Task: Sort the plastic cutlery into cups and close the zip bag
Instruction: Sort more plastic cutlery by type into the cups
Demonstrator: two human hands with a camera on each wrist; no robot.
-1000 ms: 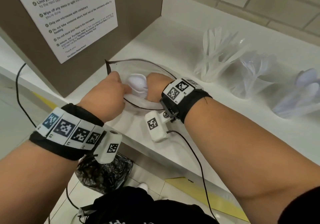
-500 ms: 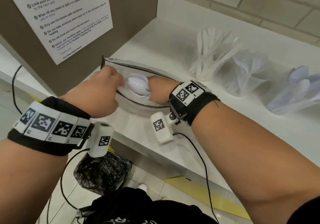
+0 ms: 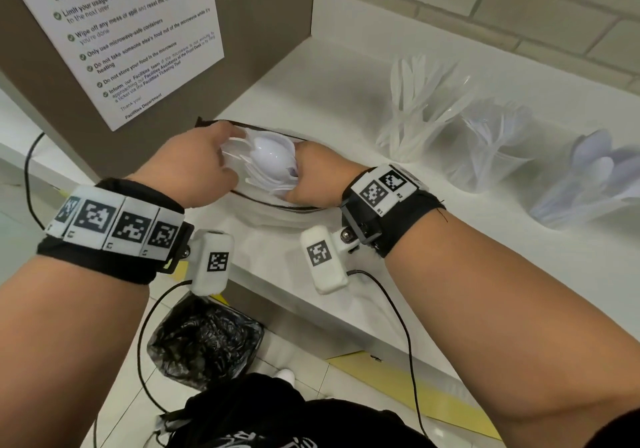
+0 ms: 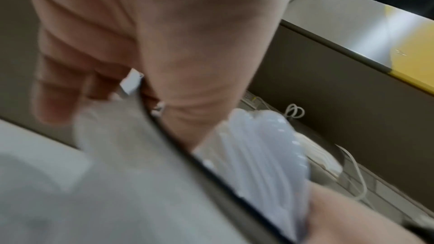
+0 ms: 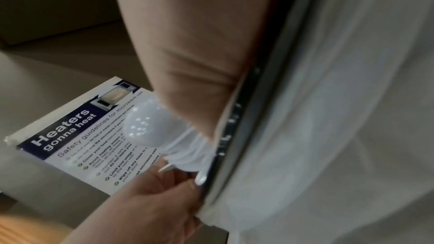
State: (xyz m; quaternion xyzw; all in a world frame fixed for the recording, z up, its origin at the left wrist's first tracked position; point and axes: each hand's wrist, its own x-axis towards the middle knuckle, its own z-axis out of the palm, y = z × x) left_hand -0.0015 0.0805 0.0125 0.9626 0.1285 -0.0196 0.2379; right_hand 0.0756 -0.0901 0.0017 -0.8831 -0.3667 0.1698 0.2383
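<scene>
A clear zip bag [image 3: 277, 217] with a dark zip rim lies on the white counter [image 3: 346, 108] near its front edge. My left hand [image 3: 227, 151] pinches the bag's rim at the left end of the mouth, as the left wrist view shows on the bag [image 4: 117, 173]. My right hand [image 3: 304, 179] grips a stack of white plastic spoons [image 3: 270, 156] at the bag's mouth, bowls up. The spoons [image 4: 258, 146] and their bowl [image 5: 150, 125] stick out past the zip. Three clear cups stand to the right: knives [image 3: 415, 115], forks [image 3: 491, 146], spoons [image 3: 585, 184].
A brown panel with a white microwave notice [image 3: 131, 31] rises close on the left of the bag. A tiled wall [image 3: 485, 4] backs the counter. Below the counter edge sit a black-lined bin [image 3: 204, 340] and trailing cables.
The right hand has drawn the spoon stack a little further up out of the bag mouth, so more spoons show. The left hand keeps its pinch on the rim.
</scene>
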